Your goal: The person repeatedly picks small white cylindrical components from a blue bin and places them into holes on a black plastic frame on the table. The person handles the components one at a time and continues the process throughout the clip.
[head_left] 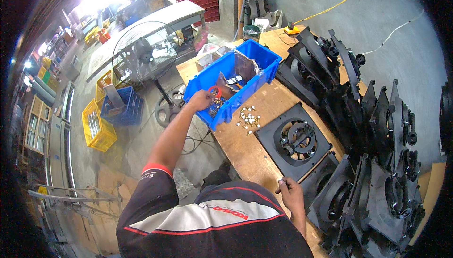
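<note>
My left hand (202, 101) reaches into the near-left end of a long blue plastic bin (192, 86), fingers closed at a red ring-shaped thing (215, 91). Small dark metal parts lie below it in the bin. My right hand (290, 194) is curled at the near corner of a flat black fan shroud (272, 133) with a round motor mount in its middle. Whatever those curled fingers hold is too small to make out. Between bin and shroud lies a loose pile of brass-coloured fittings with white ends (249, 118).
Many black shrouds (358, 187) stand stacked along the right of the wooden table (236, 147). A pedestal fan (144, 50) stands left of the bin. Yellow crate (100, 133) and blue crate (125, 111) sit on the floor. A yellow tool (292, 30) lies at the table's far end.
</note>
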Motion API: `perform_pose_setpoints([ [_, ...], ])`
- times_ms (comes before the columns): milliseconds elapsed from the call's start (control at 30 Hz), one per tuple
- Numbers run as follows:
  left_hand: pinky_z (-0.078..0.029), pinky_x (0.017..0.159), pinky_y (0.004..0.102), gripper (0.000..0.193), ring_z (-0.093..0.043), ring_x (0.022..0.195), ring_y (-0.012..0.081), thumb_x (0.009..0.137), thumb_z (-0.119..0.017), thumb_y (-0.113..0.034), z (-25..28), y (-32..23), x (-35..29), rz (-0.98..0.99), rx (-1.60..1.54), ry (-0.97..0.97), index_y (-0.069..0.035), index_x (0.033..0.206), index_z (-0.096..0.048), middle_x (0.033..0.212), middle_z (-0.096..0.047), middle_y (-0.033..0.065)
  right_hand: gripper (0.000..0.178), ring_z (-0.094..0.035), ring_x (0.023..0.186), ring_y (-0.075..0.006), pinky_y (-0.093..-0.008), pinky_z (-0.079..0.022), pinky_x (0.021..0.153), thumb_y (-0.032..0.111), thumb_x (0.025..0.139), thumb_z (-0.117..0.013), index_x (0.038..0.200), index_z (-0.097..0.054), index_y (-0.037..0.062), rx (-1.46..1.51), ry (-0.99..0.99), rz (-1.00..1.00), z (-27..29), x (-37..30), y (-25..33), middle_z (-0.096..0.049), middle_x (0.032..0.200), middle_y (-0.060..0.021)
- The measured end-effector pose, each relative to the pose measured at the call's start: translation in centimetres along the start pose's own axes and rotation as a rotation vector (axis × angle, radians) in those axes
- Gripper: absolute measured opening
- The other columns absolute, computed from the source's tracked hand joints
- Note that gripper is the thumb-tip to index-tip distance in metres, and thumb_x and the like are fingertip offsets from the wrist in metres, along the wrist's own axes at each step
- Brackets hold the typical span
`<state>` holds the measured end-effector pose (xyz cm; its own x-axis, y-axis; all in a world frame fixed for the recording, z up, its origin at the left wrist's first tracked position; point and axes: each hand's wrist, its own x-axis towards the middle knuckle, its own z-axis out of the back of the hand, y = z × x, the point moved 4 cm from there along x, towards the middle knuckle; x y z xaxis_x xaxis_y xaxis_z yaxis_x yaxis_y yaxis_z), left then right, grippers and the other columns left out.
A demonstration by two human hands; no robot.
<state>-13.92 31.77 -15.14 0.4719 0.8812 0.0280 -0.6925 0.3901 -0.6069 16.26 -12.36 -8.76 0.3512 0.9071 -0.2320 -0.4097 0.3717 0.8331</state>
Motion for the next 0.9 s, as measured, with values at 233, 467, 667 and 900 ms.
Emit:
perform_pose_setpoints([
  [233,-0.054,0.085,0.0455,0.028,-0.068,0.098,0.0363,0.084,-0.065,-0.019,-0.3,-2.0,0.1,0.093,0.117,-0.071,-0.011,0.109,-0.073,0.105,-0.071,0.0189,0.02,-0.066,0.064,-0.0189,-0.0323,-0.05,0.064,0.019,0.096,-0.06,0.096,-0.067,0.0004,0.034,-0.001,-0.017,-0.1,0.1,1.1,-0.068,0.07,-0.0106],
  [467,-0.054,0.09,0.0465,0.031,-0.068,0.105,0.0342,0.085,-0.059,-0.011,-1.8,-3.7,0.0,0.23,0.443,0.25,-0.014,0.114,-0.071,0.116,-0.069,0.017,0.021,-0.066,0.065,-0.0159,-0.0315,-0.051,0.064,0.019,0.096,-0.06,0.097,-0.066,-0.0016,0.029,0.026,-0.054,-0.2,0.2,0.4,-0.068,0.071,-0.0094],
  [667,-0.057,0.079,0.047,0.023,-0.071,0.094,0.0354,0.083,-0.059,-0.008,-2.8,-2.8,1.1,0.138,0.453,0.2,-0.001,0.102,-0.071,0.102,-0.072,0.0213,0.017,-0.064,0.066,-0.0139,-0.0297,-0.05,0.064,0.016,0.096,-0.062,0.098,-0.066,-0.001,0.075,0.023,-0.063,-0.2,0.5,0.4,-0.068,0.072,-0.0087],
  [900,-0.055,0.088,0.0486,0.029,-0.069,0.104,0.0348,0.088,-0.055,-0.011,-5.4,-2.3,2.6,0.225,0.487,0.102,-0.001,0.11,-0.07,0.115,-0.069,0.02,0.019,-0.066,0.067,-0.0157,-0.0308,-0.051,0.064,0.018,0.096,-0.062,0.097,-0.066,-0.0007,0.05,0.045,-0.044,-0.8,0.7,0.7,-0.069,0.074,-0.0087],
])
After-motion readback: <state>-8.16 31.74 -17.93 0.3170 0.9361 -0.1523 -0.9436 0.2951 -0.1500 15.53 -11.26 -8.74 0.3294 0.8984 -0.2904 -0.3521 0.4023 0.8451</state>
